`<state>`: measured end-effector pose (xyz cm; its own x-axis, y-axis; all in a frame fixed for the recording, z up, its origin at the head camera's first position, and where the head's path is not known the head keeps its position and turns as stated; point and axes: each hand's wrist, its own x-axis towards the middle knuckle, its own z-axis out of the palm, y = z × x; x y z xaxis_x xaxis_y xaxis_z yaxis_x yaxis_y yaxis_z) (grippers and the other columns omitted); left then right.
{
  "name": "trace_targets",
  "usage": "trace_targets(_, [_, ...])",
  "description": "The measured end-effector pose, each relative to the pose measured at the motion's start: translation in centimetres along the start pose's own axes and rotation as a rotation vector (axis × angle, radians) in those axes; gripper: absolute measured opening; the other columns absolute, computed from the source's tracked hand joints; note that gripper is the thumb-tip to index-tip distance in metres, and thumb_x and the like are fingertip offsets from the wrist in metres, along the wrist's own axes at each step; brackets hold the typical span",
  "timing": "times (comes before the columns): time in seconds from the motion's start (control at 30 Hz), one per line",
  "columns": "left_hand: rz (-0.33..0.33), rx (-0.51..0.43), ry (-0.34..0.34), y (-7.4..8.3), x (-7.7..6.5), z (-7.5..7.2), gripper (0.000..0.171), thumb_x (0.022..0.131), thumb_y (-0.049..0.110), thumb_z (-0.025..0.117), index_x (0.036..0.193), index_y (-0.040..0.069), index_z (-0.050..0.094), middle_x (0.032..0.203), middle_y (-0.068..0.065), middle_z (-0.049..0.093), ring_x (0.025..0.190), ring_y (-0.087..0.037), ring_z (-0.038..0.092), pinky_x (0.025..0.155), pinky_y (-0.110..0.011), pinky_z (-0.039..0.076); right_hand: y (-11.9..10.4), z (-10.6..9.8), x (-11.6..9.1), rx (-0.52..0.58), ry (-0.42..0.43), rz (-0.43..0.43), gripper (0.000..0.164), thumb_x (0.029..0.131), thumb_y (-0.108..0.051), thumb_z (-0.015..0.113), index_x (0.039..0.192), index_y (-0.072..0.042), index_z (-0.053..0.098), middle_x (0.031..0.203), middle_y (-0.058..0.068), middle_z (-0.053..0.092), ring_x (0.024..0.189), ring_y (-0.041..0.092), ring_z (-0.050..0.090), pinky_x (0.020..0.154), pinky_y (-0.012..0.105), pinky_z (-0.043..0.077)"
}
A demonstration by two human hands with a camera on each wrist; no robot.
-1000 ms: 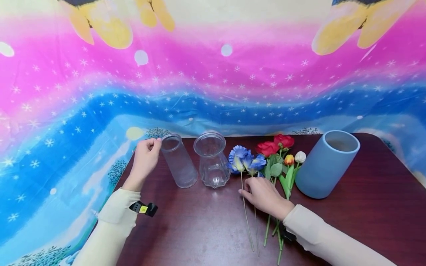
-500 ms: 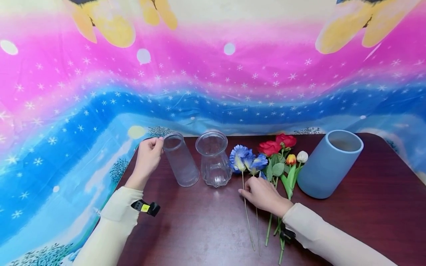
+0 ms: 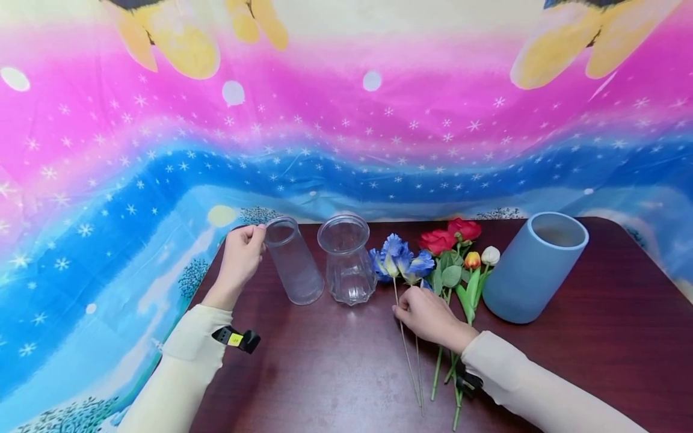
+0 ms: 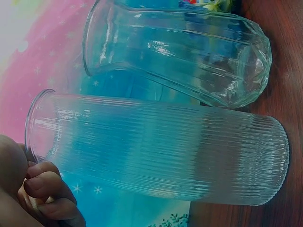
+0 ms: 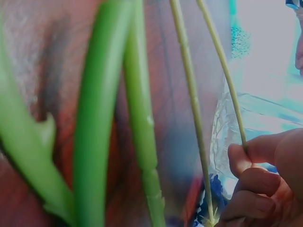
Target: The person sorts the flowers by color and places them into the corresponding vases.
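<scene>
My left hand [image 3: 242, 255] pinches the rim of a tall ribbed glass vase [image 3: 296, 270] between thumb and fingers; the left wrist view shows the fingers [image 4: 45, 182] at its mouth. To its right stands a clear faceted glass vase [image 3: 349, 270] with a flared rim. My right hand [image 3: 432, 320] is over the stems of two blue flowers [image 3: 394, 255]. In the right wrist view, its thumb and forefinger pinch one thin stem [image 5: 232, 92]. The other thin stem [image 5: 191, 94] runs beside it, close to the curled fingers.
Red roses [image 3: 437, 242], an orange-yellow tulip [image 3: 472, 260] and a white tulip [image 3: 490, 255] lie right of the blue flowers, their green stems passing by my right wrist. A frosted blue vase [image 3: 533, 270] stands at the right of the dark wooden table [image 3: 612, 349]. A printed cloth [image 3: 346, 132] hangs behind.
The pinched blue flower has turned slightly, and its stem's lower end has swung right toward the other stem. My right thumb has shifted a little right. The left hand stays at the rim.
</scene>
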<state>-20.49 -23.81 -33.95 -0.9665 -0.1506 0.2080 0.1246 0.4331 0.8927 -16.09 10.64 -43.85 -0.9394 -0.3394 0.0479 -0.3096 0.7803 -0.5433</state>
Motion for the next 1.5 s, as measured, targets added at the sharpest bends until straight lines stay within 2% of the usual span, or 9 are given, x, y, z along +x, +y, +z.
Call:
trace_targets(0.4, [-0.003, -0.018, 0.008, 0.0, -0.1, 0.1, 0.050, 0.107, 0.029, 0.049, 0.060, 0.013, 0.038, 0.046, 0.011, 0.040, 0.043, -0.005, 0.034, 0.044, -0.022, 0.025, 0.1, -0.8, 0.0, 0.080, 0.067, 0.019, 0.050, 0.095, -0.016, 0.065, 0.053, -0.019, 0.039, 0.049, -0.010, 0.030, 0.046, 0.007, 0.029, 0.046, 0.022, 0.024])
trace_targets(0.67, [-0.016, -0.032, 0.005, 0.0, 0.0, 0.2, 0.050, 0.106, 0.028, 0.049, 0.060, 0.012, 0.041, 0.045, 0.012, 0.041, 0.043, -0.004, 0.033, 0.044, -0.021, 0.024, -0.3, -1.2, 0.0, 0.106, 0.093, 0.036, 0.046, 0.097, -0.020, 0.064, 0.055, -0.018, 0.045, 0.051, -0.010, 0.031, 0.046, 0.007, 0.029, 0.045, 0.022, 0.022])
trace_targets(0.9, [-0.028, -0.025, -0.004, 0.1, 0.0, 0.1, 0.050, 0.107, 0.027, 0.048, 0.060, 0.013, 0.037, 0.046, 0.011, 0.040, 0.042, -0.005, 0.032, 0.044, -0.021, 0.024, -0.7, -1.7, -0.1, 0.179, 0.143, 0.047, 0.042, 0.099, -0.021, 0.063, 0.059, -0.017, 0.051, 0.049, -0.010, 0.029, 0.045, 0.007, 0.027, 0.045, 0.023, 0.021])
trace_targets(0.97, [-0.037, -0.023, -0.008, 0.4, -0.1, 0.1, 0.050, 0.107, 0.025, 0.047, 0.060, 0.013, 0.036, 0.045, 0.011, 0.039, 0.042, -0.005, 0.031, 0.044, -0.021, 0.024, -0.7, -1.8, -0.1, 0.212, 0.170, 0.033, 0.041, 0.099, -0.020, 0.063, 0.060, -0.017, 0.052, 0.049, -0.010, 0.029, 0.044, 0.006, 0.026, 0.045, 0.022, 0.022])
trace_targets(1.2, [-0.031, -0.005, -0.039, 3.3, -1.5, -0.2, 0.049, 0.107, 0.017, 0.045, 0.060, 0.011, 0.034, 0.046, 0.010, 0.037, 0.042, -0.004, 0.030, 0.044, -0.021, 0.025, -0.5, -2.2, 0.0, 0.344, 0.271, -0.020, 0.039, 0.100, -0.017, 0.063, 0.062, -0.012, 0.056, 0.051, -0.008, 0.029, 0.045, 0.003, 0.028, 0.050, 0.022, 0.028])
trace_targets(1.5, [-0.055, -0.004, -0.028, 3.8, -1.7, -0.2, 0.049, 0.107, 0.018, 0.047, 0.059, 0.012, 0.036, 0.045, 0.011, 0.039, 0.042, -0.003, 0.031, 0.045, -0.021, 0.025, -0.8, -2.5, 0.1, 0.502, 0.412, -0.056, 0.028, 0.098, -0.009, 0.064, 0.070, -0.008, 0.069, 0.052, -0.009, 0.031, 0.048, 0.000, 0.026, 0.049, 0.021, 0.027])
